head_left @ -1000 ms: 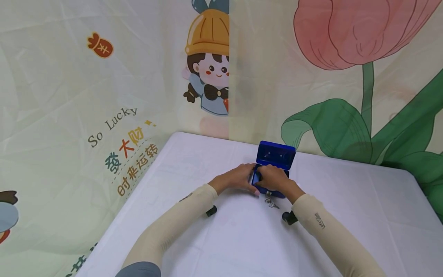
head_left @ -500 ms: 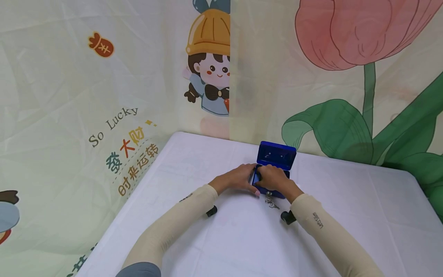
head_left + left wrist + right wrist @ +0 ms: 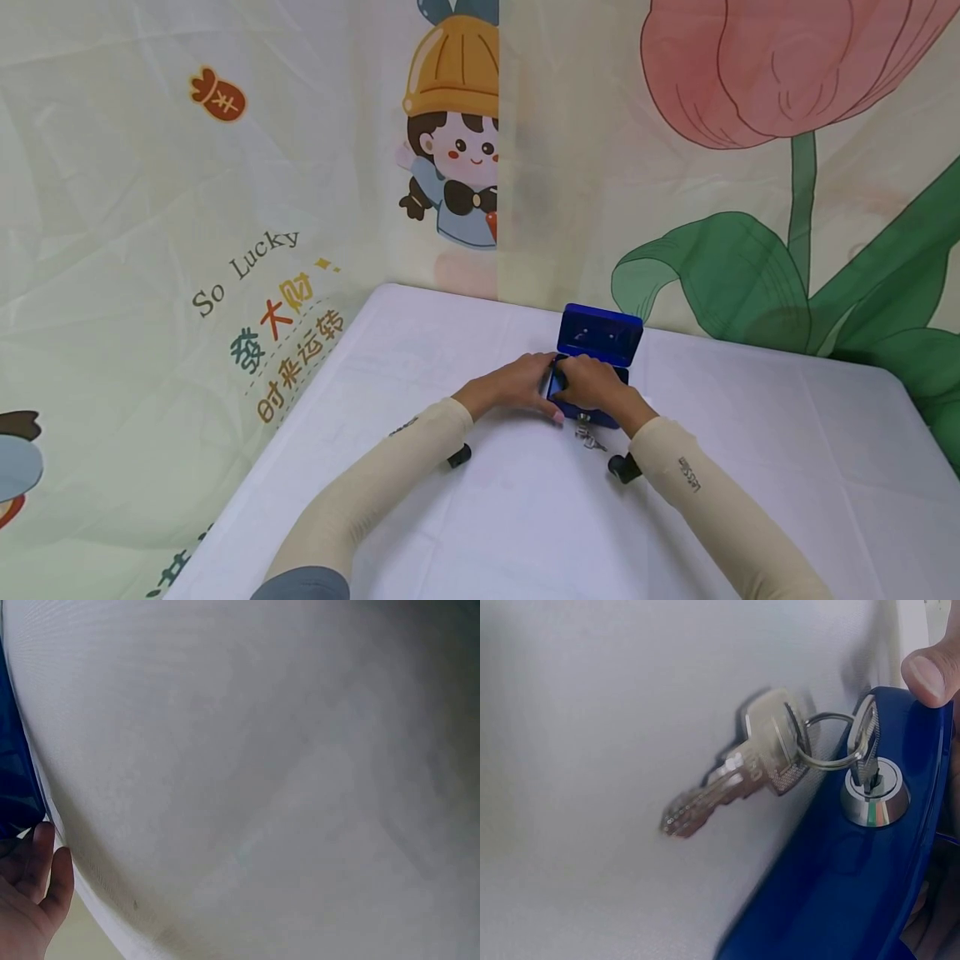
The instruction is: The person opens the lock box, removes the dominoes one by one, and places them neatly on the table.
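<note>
So, fingers first: the left hand (image 3: 521,385) has the left side of the blue metal cash box (image 3: 817,877) between thumb and fingers, spread about as wide as that side. The right hand (image 3: 596,385) dips into the box with its fingers bent down; can't tell how far apart the tips are or whether they've got anything.

The box sits near the far edge of the white-covered desk (image 3: 495,517), lid (image 3: 598,340) standing up at the back. I'd guess thin painted metal: stiff, fairly light, a bit slippery. I'd steady it by the lower side walls, not the lid.

Count: one box, one lid, one lock (image 3: 877,804), two keys on one ring (image 3: 827,766). One key (image 3: 864,739) is in the lock, the other (image 3: 754,765) dangles out front.
</note>
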